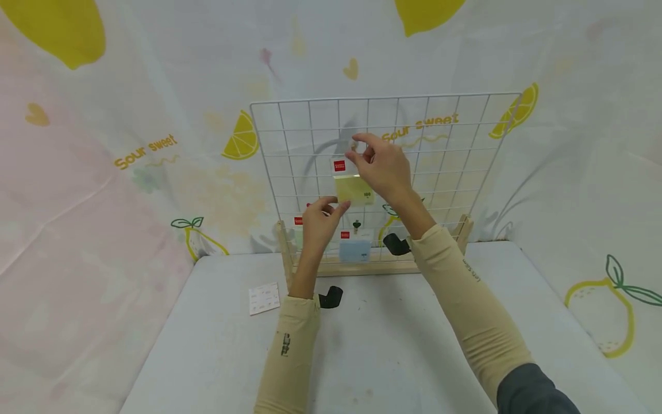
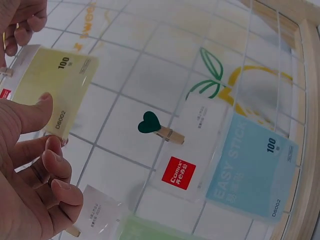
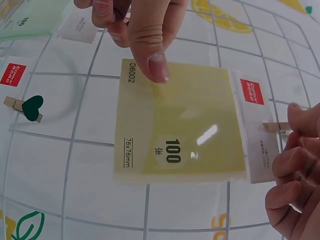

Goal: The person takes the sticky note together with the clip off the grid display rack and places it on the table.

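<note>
A yellow sticky-note pack (image 3: 195,130) in a clear sleeve stands against the white wire grid (image 1: 383,98). My left hand (image 1: 319,227) pinches its lower edge, the thumb lying on the front face in the right wrist view. At the sleeve's top, my right hand (image 1: 385,167) pinches a small wooden clothespin (image 3: 276,127) that overlaps the header card. Lower on the grid hangs a blue sticky-note pack (image 2: 252,167), fixed by a clothespin with a dark green heart (image 2: 149,122). A green sticky-note pack (image 2: 155,230) hangs beside it, partly behind my left hand in the head view.
Wooden feet and a base bar (image 1: 362,268) hold the grid upright at the back of the white table (image 1: 383,345). A small white card (image 1: 264,298) with rows of marks lies left of my left forearm. Lemon-printed cloth surrounds the table.
</note>
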A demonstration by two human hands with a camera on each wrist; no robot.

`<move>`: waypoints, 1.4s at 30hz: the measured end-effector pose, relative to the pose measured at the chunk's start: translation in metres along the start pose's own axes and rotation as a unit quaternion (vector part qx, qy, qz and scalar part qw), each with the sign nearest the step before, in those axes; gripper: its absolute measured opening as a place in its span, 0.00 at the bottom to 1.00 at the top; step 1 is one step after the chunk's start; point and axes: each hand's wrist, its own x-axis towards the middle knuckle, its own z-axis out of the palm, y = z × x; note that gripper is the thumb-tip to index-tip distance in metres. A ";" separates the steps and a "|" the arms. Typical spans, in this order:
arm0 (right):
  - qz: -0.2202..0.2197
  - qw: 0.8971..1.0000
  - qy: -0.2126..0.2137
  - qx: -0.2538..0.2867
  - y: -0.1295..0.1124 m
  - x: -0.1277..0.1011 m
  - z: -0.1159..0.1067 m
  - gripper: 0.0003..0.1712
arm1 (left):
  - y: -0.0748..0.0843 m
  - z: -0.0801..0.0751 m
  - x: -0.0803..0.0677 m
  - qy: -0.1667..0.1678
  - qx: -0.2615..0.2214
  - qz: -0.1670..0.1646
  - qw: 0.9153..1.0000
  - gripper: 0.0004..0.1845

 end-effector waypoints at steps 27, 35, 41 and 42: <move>0.007 0.999 0.010 -0.036 -0.001 0.002 0.000 0.17 | 0.002 0.004 0.000 0.014 -0.018 -0.017 1.000 0.14; 0.004 0.999 0.031 -0.025 -0.004 0.003 -0.002 0.15 | 0.000 0.002 0.002 -0.016 -0.074 -0.014 0.997 0.11; 0.009 0.999 0.040 -0.003 -0.006 0.004 -0.003 0.12 | 0.002 0.001 0.001 -0.026 -0.093 -0.040 0.995 0.10; 0.009 0.999 0.042 0.001 -0.007 0.004 -0.003 0.11 | 0.002 0.001 0.001 -0.025 -0.094 -0.043 0.994 0.09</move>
